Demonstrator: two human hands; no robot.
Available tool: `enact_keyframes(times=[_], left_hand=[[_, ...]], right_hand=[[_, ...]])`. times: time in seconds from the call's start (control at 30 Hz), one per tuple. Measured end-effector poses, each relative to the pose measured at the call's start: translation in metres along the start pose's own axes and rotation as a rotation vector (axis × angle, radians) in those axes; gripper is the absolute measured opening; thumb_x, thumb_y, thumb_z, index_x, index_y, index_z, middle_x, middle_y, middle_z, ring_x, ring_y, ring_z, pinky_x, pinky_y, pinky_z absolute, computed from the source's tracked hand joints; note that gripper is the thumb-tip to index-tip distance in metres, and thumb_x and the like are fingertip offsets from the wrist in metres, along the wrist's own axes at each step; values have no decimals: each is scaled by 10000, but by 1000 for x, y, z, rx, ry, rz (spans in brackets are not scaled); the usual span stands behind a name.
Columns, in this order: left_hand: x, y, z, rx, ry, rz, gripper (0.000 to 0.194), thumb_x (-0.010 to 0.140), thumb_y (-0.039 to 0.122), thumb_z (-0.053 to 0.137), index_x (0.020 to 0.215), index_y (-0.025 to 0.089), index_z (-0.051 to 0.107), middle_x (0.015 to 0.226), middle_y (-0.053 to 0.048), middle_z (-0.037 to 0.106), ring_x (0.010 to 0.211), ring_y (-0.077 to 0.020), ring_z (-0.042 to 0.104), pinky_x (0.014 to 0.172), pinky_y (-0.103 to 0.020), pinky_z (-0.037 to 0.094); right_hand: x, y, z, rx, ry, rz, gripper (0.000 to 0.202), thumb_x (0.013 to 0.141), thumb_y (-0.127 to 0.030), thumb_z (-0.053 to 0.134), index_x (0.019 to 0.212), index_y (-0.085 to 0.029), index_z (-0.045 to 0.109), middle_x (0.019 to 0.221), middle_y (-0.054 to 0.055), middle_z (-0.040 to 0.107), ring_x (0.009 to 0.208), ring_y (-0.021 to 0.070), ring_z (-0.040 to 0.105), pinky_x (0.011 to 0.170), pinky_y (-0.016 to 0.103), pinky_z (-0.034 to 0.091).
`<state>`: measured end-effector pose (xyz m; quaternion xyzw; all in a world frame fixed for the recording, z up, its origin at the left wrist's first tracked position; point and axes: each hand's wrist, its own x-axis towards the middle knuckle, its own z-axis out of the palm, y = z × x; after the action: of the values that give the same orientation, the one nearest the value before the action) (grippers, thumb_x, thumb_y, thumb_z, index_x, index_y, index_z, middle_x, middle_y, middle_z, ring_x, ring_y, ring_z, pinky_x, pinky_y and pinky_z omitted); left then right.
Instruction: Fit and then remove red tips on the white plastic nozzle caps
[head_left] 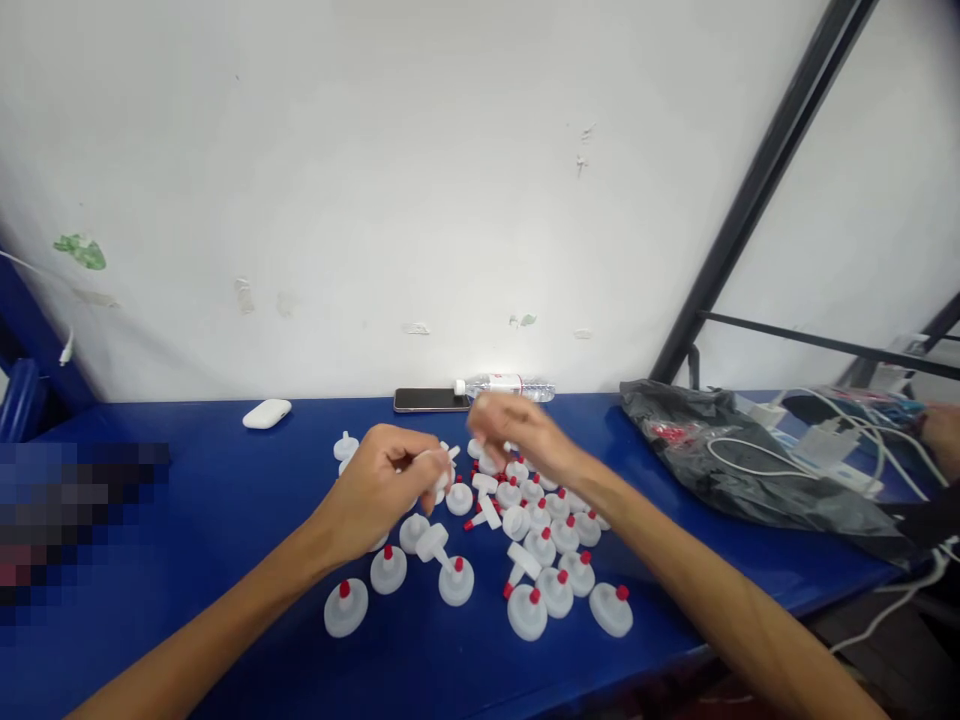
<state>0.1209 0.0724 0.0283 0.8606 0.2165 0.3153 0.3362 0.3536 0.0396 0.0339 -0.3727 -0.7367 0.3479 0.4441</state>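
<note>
My left hand [386,478] is closed, its thumb and fingers pinching a white nozzle cap [442,482] that they partly cover. Beside it, my right hand [517,432] hovers over the far part of the pile, its fingers smeared by motion; whether it holds anything I cannot tell. Below and between the hands lie many white nozzle caps with red tips, such as one at the front left [346,608] and one at the front right [611,610]. A few white caps near my left hand show no red tip, including a cap at the back [346,447].
On the blue table [262,500], a phone [429,400] and a clear water bottle [514,387] lie against the wall. A white earbud case [267,414] is at the left. A black plastic bag [697,450], white cables and another person's hand [941,438] are at the right.
</note>
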Motion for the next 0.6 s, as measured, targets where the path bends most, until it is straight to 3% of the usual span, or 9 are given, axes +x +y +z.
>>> enact_keyframes(times=[0.1, 0.17, 0.27, 0.4, 0.5, 0.6], left_hand=[[-1, -7, -9, -55, -18, -51, 475, 955, 346, 360, 592, 185, 622, 507, -4, 552, 487, -133, 468, 510, -291, 381], [1, -13, -11, 161, 12, -40, 399, 940, 383, 441, 653, 188, 639, 585, -2, 581, 537, -138, 452, 535, -296, 360], [3, -18, -9, 404, -4, -2, 283, 911, 418, 517, 804, 212, 677, 740, -21, 658, 677, -184, 524, 622, -319, 393], [2, -23, -1, 523, -83, 34, 256, 903, 446, 543, 1015, 253, 668, 888, -46, 688, 881, -263, 588, 693, -354, 424], [0, -32, 2, 549, -104, 97, 247, 909, 442, 548, 1049, 268, 654, 945, -63, 690, 928, -279, 577, 720, -365, 430], [-1, -38, 2, 582, -105, 136, 220, 928, 408, 522, 1037, 264, 647, 954, -64, 683, 933, -270, 564, 743, -364, 433]], right_hand=[[1, 2, -35, -25, 409, -91, 399, 970, -527, 520, 739, -203, 500, 660, -41, 494, 493, 87, 457, 460, 220, 328], [1, 3, -48, -91, 443, -57, 422, 973, -522, 512, 708, -195, 478, 656, -39, 479, 482, 82, 450, 443, 219, 300], [0, 4, -38, -264, 175, 59, 365, 957, -497, 553, 786, -176, 590, 701, -18, 558, 521, 91, 483, 478, 222, 349], [-1, 5, -8, -419, -168, 66, 283, 931, -447, 618, 885, -181, 702, 673, -24, 605, 527, 88, 469, 499, 219, 351], [-1, 7, -1, -468, -246, 91, 245, 894, -438, 679, 944, -203, 726, 638, -43, 594, 529, 87, 482, 514, 217, 361], [0, 6, -4, -476, -223, 114, 278, 848, -441, 735, 1010, -216, 722, 709, -34, 622, 576, 92, 523, 532, 215, 378]])
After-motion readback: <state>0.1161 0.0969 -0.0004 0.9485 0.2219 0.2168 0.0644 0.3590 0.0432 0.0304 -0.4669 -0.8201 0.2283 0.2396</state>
